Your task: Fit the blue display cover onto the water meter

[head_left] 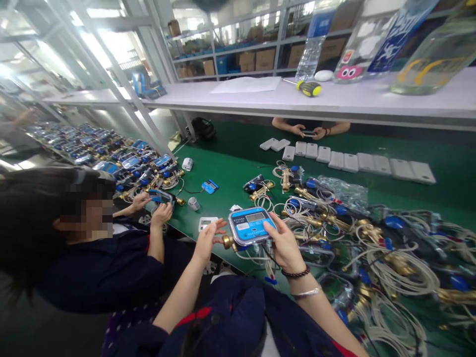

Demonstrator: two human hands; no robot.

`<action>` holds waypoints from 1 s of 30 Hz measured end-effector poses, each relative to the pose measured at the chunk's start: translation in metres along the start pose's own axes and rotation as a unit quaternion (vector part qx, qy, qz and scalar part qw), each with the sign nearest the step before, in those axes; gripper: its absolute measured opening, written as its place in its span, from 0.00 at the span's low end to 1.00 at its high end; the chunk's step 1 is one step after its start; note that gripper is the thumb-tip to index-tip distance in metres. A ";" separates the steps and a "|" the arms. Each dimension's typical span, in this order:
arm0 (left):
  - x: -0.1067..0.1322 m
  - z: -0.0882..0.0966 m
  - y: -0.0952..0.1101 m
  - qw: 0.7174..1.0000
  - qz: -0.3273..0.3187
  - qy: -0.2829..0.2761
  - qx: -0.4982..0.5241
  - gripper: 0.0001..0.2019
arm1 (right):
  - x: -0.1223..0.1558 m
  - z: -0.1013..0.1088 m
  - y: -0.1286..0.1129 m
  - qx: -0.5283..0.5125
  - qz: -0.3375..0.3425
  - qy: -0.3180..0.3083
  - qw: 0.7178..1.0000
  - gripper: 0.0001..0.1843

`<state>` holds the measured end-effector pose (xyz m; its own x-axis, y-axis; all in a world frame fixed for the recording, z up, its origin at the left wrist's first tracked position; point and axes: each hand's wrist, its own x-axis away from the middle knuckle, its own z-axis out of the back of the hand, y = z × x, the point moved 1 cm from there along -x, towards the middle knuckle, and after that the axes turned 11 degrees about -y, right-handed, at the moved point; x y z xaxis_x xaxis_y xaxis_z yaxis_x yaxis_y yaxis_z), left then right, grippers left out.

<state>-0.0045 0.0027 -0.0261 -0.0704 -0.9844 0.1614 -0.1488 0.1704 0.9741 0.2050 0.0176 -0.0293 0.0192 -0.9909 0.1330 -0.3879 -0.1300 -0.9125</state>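
Observation:
My right hand (287,244) grips a blue-faced meter (243,234) by its right side, with the thumb on its face. The meter has a small grey display, a clear rim and a brass pipe end (227,242) sticking out at its lower left. Beside the meter's left edge is my left hand (207,243), fingers apart and stretched toward it; whether the fingertips touch it I cannot tell. A white plate with cutouts (207,223) lies on the green table just behind my left hand.
Several meters with coiled cables (396,265) crowd the right side. White covers (349,162) line the far table. A shelf (260,99) carries a screwdriver (309,89) and bottles. At left, a co-worker's hands (162,214) hold another meter; a blue label plate (210,187) lies nearby.

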 end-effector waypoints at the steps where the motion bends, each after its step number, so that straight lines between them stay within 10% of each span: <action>1: 0.002 -0.001 -0.011 1.000 0.010 -0.007 0.005 0.31 | 0.001 0.000 0.008 0.009 -0.002 0.009 1.000 0.34; 6: 0.003 0.001 -0.063 0.986 0.097 -0.008 -0.133 0.22 | 0.004 0.006 0.051 0.256 0.044 0.075 0.963 0.34; 15: -0.049 0.092 -0.075 0.909 0.142 0.143 -0.365 0.19 | 0.005 0.021 0.093 0.609 0.246 0.030 0.753 0.24; 23: -0.141 0.153 -0.041 0.816 0.107 0.166 -0.543 0.17 | 0.008 0.018 0.129 0.714 0.092 -0.233 0.654 0.20; 30: -0.169 0.169 -0.051 0.796 0.104 0.129 -0.582 0.09 | -0.009 0.016 0.120 0.722 -0.032 -0.174 0.669 0.25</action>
<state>-0.1518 0.1682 -0.1295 0.2521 -0.9427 0.2187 0.8658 0.3207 0.3842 0.1729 0.0102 -0.1464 0.3049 -0.8968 0.3205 0.9134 0.1801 -0.3650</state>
